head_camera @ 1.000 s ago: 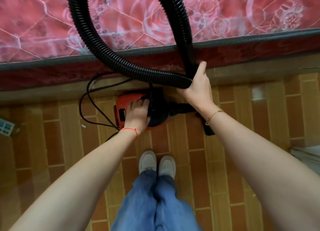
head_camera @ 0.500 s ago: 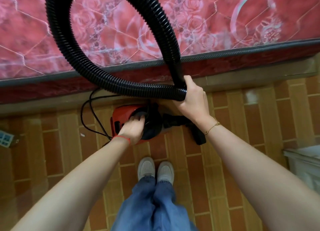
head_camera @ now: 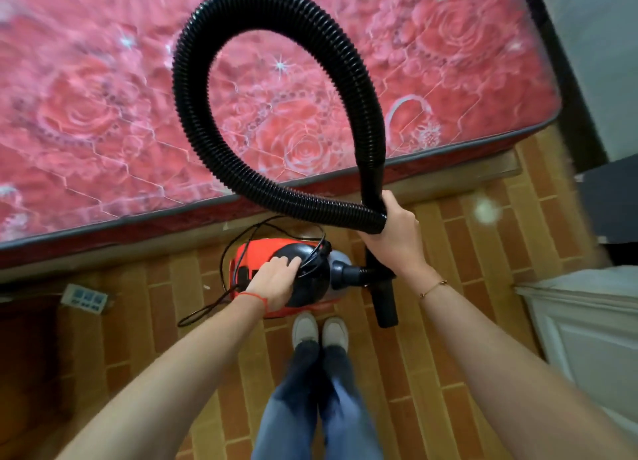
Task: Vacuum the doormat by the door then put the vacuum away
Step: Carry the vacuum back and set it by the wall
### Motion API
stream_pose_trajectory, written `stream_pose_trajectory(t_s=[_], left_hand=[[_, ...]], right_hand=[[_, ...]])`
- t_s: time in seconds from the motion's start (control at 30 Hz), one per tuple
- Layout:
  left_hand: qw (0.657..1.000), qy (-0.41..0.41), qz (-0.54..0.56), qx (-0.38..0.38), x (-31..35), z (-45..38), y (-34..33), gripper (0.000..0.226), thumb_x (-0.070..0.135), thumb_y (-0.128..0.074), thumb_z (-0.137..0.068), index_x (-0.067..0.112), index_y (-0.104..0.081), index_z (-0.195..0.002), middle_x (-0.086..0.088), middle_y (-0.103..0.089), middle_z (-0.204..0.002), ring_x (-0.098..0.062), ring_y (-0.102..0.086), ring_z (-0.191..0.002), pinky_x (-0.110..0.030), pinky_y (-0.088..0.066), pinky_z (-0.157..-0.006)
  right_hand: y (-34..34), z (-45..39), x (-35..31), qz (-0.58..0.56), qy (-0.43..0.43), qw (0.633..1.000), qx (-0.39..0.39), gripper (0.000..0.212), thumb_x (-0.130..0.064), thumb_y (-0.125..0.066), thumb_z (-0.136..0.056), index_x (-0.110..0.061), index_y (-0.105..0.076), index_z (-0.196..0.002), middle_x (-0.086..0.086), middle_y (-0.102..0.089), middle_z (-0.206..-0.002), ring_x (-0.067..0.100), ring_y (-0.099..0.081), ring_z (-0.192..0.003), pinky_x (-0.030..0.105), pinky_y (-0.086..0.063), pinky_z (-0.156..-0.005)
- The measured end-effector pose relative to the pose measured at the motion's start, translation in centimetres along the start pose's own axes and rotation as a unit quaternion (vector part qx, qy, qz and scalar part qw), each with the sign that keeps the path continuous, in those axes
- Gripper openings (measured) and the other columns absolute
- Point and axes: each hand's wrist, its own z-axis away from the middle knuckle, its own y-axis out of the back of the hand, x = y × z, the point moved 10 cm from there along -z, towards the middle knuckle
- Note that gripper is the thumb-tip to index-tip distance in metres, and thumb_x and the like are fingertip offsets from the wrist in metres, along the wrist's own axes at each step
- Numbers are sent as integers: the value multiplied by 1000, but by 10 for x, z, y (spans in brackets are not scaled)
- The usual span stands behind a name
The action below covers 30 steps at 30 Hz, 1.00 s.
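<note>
A small red and black canister vacuum (head_camera: 310, 269) is below me over the brick-pattern floor, beside the bed. My left hand (head_camera: 274, 281) grips its black top handle. The black ribbed hose (head_camera: 193, 121) curls in a big loop over the mattress. My right hand (head_camera: 392, 230) is closed around the gathered hose where the loop crosses itself. A black nozzle tube (head_camera: 385, 304) hangs down from that hand. The thin black power cord (head_camera: 207, 309) trails off the vacuum's left side. No doormat is in view.
A bed with a red rose-pattern mattress (head_camera: 103, 97) fills the top. A white power strip (head_camera: 85, 299) lies on the floor at left. A white panelled piece of furniture (head_camera: 587, 321) stands at right. My feet (head_camera: 319, 328) are just behind the vacuum.
The view has shifted left and tilted, so the bed's right end and the white furniture show more. The hose loop has swung into full view; both hands keep their grips.
</note>
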Motion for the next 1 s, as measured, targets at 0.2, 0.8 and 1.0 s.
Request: stream_pose_trajectory(t_s=[0.2,0.8,1.0], left_hand=[[998,-39,-41,7,45,73,69,53,8,-49,-85,9,-38,-136,-16,-54,-118,-36,-49,-112,-42,-38,-86],[970,-211,-117,27,183,173,176,46,8,-52,-82,8,-46,-128,-20,-54,-126,-39,-50,-114,-43,-43,-92],[951,-272,-143,24,231,165,191,42,11,-50,-78,12,-51,-120,-15,-58,-123,-37,-54,-110,-43,-45,-90]], right_hand=[[97,66,-40,-26,-14,998,59,28,-25,-71,-79,-19,-55,-102,1,-69,-81,28,-66,-77,35,-50,-59],[287,224,-58,-60,-127,966,215,33,-23,-67,-83,-20,-59,-115,-14,-59,-84,9,-58,-78,16,-40,-57],[324,256,-43,-83,-149,946,276,36,-23,-67,-82,-20,-60,-117,-8,-67,-90,13,-64,-83,30,-53,-70]])
